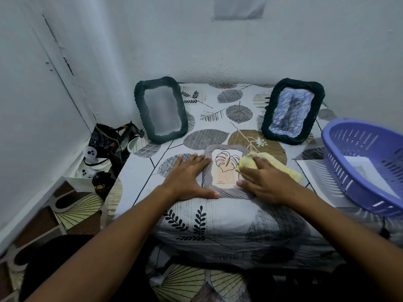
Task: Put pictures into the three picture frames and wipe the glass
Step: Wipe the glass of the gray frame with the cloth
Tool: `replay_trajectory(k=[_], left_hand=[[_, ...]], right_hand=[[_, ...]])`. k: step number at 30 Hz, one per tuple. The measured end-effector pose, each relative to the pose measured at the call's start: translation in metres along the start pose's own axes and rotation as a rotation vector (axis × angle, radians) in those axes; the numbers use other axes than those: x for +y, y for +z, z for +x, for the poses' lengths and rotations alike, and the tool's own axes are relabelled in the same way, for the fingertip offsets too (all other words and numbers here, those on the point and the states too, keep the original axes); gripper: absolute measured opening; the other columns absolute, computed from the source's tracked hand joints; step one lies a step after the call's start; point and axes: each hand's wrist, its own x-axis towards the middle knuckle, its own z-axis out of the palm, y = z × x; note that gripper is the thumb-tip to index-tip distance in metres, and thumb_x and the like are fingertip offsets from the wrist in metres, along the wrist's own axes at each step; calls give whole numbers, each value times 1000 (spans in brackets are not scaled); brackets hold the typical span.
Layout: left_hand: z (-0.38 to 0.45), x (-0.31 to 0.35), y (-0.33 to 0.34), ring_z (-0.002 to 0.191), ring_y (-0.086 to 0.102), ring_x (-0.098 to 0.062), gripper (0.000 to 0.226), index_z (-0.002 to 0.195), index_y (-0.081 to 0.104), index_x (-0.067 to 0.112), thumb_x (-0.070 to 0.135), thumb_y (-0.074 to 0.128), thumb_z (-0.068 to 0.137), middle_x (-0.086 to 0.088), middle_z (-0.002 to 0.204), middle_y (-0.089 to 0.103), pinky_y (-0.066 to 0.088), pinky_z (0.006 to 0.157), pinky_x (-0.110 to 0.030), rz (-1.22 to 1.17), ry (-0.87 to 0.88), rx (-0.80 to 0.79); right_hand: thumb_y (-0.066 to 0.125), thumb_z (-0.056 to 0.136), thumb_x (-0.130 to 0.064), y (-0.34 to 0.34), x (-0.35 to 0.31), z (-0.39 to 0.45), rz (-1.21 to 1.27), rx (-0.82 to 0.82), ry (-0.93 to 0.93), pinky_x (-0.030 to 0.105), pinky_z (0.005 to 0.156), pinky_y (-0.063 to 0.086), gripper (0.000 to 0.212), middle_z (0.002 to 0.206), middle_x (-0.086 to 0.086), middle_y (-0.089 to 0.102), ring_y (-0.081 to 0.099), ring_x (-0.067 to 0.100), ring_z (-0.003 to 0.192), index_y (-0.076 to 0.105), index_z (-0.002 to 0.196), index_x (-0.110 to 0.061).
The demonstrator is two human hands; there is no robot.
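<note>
A grey frame [225, 188] holding a leaf picture [226, 168] is lying flat near the front of the cloth-covered desk [152, 171]. The left hand [189, 177] is pressing its left edge with straight fingers, while the right hand [265, 182] is pressing a yellow cloth [277, 164] against its right side, fingers flat. Two dark frames are standing behind, one at the back left [160, 109] and one at the back right [292, 111], and a purple basket [362, 162] is sitting to the right.

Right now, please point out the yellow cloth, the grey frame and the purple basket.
yellow cloth [281, 165], head view, on its bare right part.
grey frame [234, 194], head view, on its near border.
purple basket [342, 171], head view, on its slotted left wall.
</note>
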Motion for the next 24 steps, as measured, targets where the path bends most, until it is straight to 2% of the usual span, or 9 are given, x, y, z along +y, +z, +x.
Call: replay_trajectory(k=[4,8,13,24], left_hand=[[-1,0,0,148,2,-10,126,152,12,31,94,38,47,6,161,10,-7,119,-44,-4,4,3],[-1,0,0,148,2,-10,126,153,12,30,94,37,47,6,161,10,-7,120,-43,-1,7,6],[0,0,0,148,4,-11,126,152,13,30,95,37,47,5,160,11,-6,120,-45,-2,9,12],[1,-1,1,148,3,-11,127,153,11,30,97,35,47,4,161,10,-3,120,-46,13,4,-1]], right_hand=[[33,88,-69,-2,2,-16,21,-26,-45,45,112,30,63,161,5,6,9,24,148,41,141,-35],[29,80,-74,-4,6,-22,36,-69,-53,45,113,29,72,162,5,5,10,24,148,42,141,-38],[40,92,-61,-7,8,-17,47,-69,-61,44,113,29,55,161,7,10,13,22,148,45,140,-35],[44,91,-60,-9,-3,-35,86,-50,-99,40,110,33,57,160,10,13,13,18,147,52,136,-27]])
